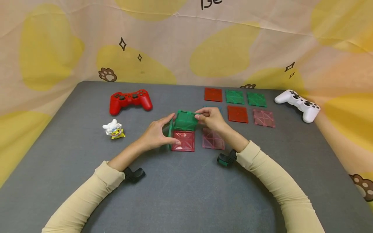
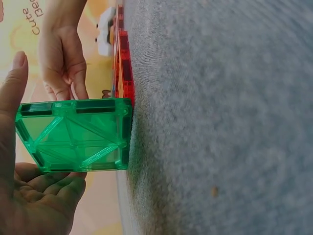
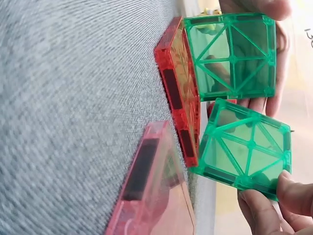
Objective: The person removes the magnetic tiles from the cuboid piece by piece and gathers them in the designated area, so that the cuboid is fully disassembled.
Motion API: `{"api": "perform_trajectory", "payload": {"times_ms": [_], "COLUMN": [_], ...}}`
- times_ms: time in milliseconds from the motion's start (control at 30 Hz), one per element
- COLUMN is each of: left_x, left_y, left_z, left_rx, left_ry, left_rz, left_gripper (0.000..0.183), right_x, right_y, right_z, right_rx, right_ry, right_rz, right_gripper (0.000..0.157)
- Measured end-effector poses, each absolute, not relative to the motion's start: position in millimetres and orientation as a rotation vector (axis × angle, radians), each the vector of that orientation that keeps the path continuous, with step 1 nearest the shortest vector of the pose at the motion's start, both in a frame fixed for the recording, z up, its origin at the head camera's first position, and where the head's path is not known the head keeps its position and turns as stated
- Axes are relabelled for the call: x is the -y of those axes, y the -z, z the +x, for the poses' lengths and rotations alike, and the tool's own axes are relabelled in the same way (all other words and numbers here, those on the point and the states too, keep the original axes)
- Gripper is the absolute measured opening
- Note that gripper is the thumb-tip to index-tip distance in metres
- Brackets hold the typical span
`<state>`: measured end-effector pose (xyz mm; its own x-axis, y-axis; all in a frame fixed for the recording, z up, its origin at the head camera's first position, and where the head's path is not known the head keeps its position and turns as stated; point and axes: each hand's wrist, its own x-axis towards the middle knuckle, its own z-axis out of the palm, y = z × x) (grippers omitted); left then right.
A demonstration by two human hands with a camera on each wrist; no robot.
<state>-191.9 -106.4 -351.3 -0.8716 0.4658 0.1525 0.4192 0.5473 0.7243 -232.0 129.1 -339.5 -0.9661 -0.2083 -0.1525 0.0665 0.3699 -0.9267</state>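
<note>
A green see-through magnetic tile stands upright along the left edge of a flat red tile. Around this upright tile my left hand holds, thumb at the near end and fingers at the far end. With thumb and fingertips my right hand pinches a corner of a second green tile. That tile is tilted at the red tile's far edge, close to the upright one. In the right wrist view its lower corner appears to meet the red edge; firm contact I cannot tell.
A pink tile lies beside the right wrist. Behind are red tiles, green tiles, another pink tile and a partly hidden blue tile. A red controller, a small figurine and a white controller flank them.
</note>
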Motion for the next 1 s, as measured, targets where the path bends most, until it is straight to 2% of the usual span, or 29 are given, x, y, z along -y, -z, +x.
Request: {"api": "perform_trajectory", "payload": {"times_ms": [333,533,633,1000], "left_x": [106,107,109,111], "left_y": [349,351,351,350], "left_z": [-189,-190,-190,-190], "left_rx": [-2.712,-2.668,-2.649,-2.621], "left_ry": [-1.237,-1.29,-1.322,-1.331], "left_rz": [0.793,0.826,0.829,0.83], "left_gripper": [0.099,0.098,0.097,0.096], "right_x": [-141,-158,-175,-265], "right_y": [326,313,309,303], "right_z": [-234,-231,-227,-190], "right_rx": [-2.164,-1.979,-1.946,-2.036], "right_ry": [2.031,2.263,2.314,2.074], "right_rz": [-0.028,-0.019,-0.016,0.026], "right_gripper": [0.029,0.013,0.007,0.016]}}
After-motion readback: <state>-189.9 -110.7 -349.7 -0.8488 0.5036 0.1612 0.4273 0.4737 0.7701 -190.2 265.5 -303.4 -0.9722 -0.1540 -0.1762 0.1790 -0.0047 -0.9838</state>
